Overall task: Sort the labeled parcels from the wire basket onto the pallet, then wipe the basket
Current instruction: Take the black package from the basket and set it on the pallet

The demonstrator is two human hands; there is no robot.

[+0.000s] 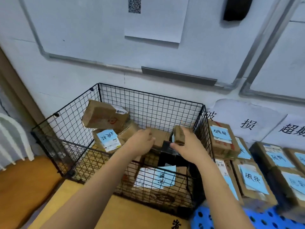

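Here, in the head view, both hands are seen reaching down into the wire basket (148, 94). The right hand (188, 142) appears closed round a small brown parcel (179, 134) near the basket's right wall, with the thumb set beneath it. The left hand (142, 138) is laid on a flat brown parcel (160, 138) at the basket's middle, its fingers bent over the edge. Whether that parcel is truly gripped cannot be told through the blur. A black parcel (168, 147) lies between and just below the hands. A tilted parcel (104, 115) is left in the far left corner, and a labelled parcel (158, 179) against the near wall.

The step in hand is judged to be lifting the small brown parcel out. It is best raised straight up until the right wall's rim is cleared, then carried across to the pallet (272, 220). There, sorted parcels (221, 138) are already packed just beside the basket. The label should be read before a row is chosen. Open room is seen only along the pallet's near edge. The wire rim and the parcels next to it are the edges to be watched.
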